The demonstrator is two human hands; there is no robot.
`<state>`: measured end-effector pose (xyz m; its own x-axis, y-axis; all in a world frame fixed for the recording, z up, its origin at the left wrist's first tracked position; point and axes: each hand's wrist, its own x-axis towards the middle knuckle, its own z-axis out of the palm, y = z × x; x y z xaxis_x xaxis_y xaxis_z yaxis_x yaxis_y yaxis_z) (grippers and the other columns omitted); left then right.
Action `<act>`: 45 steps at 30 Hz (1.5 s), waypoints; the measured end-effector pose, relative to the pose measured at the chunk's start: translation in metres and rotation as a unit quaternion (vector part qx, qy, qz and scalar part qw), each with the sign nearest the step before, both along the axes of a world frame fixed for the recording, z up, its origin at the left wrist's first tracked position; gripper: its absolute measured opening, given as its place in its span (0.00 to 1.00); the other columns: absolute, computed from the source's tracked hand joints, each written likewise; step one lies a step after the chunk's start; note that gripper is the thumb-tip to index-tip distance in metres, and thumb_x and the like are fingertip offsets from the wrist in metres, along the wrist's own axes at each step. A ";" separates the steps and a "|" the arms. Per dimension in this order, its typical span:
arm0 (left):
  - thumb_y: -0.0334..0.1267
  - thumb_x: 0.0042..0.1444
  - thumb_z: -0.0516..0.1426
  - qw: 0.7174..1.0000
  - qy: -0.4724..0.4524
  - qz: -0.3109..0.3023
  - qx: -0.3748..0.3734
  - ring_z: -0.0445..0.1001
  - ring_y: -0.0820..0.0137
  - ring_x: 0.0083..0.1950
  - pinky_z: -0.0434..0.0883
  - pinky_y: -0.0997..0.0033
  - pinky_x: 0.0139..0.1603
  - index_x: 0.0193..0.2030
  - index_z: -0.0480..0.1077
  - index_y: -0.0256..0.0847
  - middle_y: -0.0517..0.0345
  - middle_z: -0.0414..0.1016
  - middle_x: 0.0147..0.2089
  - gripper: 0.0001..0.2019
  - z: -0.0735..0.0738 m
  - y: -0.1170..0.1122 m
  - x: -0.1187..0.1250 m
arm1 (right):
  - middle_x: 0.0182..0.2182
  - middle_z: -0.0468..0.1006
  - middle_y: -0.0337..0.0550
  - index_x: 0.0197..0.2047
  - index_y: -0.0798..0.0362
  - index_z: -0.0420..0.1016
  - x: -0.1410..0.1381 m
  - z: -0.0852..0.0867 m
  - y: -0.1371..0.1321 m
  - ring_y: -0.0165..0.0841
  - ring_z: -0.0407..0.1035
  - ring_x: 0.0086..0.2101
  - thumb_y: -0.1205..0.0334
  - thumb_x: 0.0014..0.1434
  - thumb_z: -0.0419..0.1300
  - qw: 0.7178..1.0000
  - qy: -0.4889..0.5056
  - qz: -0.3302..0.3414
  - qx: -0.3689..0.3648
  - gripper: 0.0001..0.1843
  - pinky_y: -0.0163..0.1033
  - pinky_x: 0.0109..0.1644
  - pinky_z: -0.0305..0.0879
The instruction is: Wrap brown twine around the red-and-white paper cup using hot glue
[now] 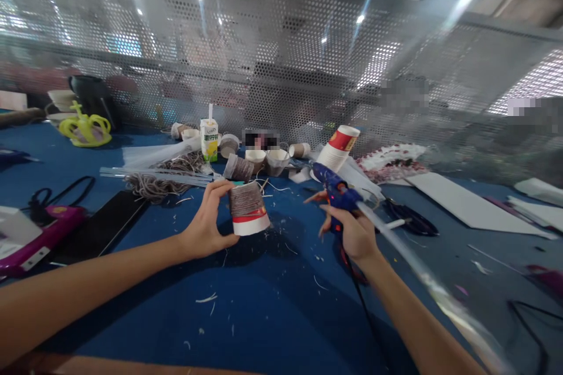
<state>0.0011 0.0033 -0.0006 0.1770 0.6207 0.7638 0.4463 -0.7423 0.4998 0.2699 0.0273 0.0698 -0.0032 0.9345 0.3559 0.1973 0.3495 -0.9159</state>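
Observation:
My left hand (206, 222) grips a paper cup (247, 208) partly wrapped in brown twine, holding it upside down above the blue table (272, 304). The cup's lower part shows a red band and a white rim. My right hand (352, 231) is closed round a blue hot glue gun (336, 190), its nozzle pointing left toward the cup, with a clear glue stick (396, 246) jutting out behind. A black cord runs from the gun down along my right forearm.
Behind the cup lie a heap of brown twine (162, 179), several small twine-wrapped and plain cups (257, 158), a milk carton (209, 137), a stack of paper cups (336, 149), scissors (407, 220) and a white sheet (466, 205). A yellow crown (85, 126) sits far left. Perforated metal screen behind.

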 end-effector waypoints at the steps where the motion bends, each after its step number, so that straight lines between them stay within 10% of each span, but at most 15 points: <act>1: 0.30 0.42 0.62 1.000 0.004 -0.001 0.003 0.59 0.51 0.62 0.66 0.41 0.60 0.62 0.51 0.45 0.45 0.55 0.58 0.39 0.000 0.000 0.000 | 0.19 0.74 0.37 0.31 0.53 0.75 0.001 -0.002 -0.002 0.29 0.65 0.14 0.59 0.47 0.63 0.998 -0.039 -0.018 0.048 0.08 0.37 0.19 0.67; 4: 0.29 0.41 0.62 1.000 0.009 -0.001 0.012 0.59 0.51 0.62 0.66 0.41 0.61 0.62 0.52 0.44 0.45 0.56 0.57 0.39 0.000 0.000 0.000 | 0.23 0.77 0.39 0.32 0.51 0.75 0.001 -0.005 -0.008 0.30 0.66 0.15 0.56 0.50 0.66 0.988 -0.080 -0.013 0.134 0.09 0.38 0.19 0.68; 11: 0.30 0.44 0.62 0.999 -0.030 -0.016 -0.032 0.61 0.53 0.62 0.66 0.42 0.61 0.61 0.52 0.44 0.45 0.57 0.57 0.37 -0.002 0.003 0.000 | 0.07 0.64 0.30 0.32 0.53 0.74 -0.002 -0.002 -0.013 0.30 0.61 0.08 0.47 0.52 0.65 0.984 -0.018 0.174 -0.044 0.17 0.36 0.14 0.65; 18: 0.30 0.46 0.61 0.998 -0.034 -0.035 -0.043 0.60 0.51 0.64 0.63 0.40 0.64 0.62 0.51 0.44 0.44 0.56 0.59 0.37 -0.002 0.003 -0.001 | 0.06 0.65 0.36 0.15 0.53 0.72 0.000 -0.007 -0.011 0.26 0.59 0.08 0.46 0.53 0.63 0.956 -0.165 0.237 -0.059 0.24 0.33 0.14 0.61; 45: 0.25 0.41 0.60 0.998 0.031 0.001 -0.058 0.64 0.54 0.61 0.68 0.44 0.61 0.63 0.54 0.45 0.45 0.60 0.59 0.40 0.006 -0.002 -0.001 | 0.08 0.67 0.36 0.12 0.52 0.66 -0.021 -0.001 -0.024 0.23 0.55 0.08 0.58 0.45 0.63 0.958 -0.147 0.191 -0.155 0.16 0.29 0.09 0.53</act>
<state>0.0002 0.0008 0.0058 0.2203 0.7042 0.6749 0.4803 -0.6805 0.5533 0.2487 0.0029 0.0684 -0.4234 0.9059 -0.0073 0.3752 0.1680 -0.9116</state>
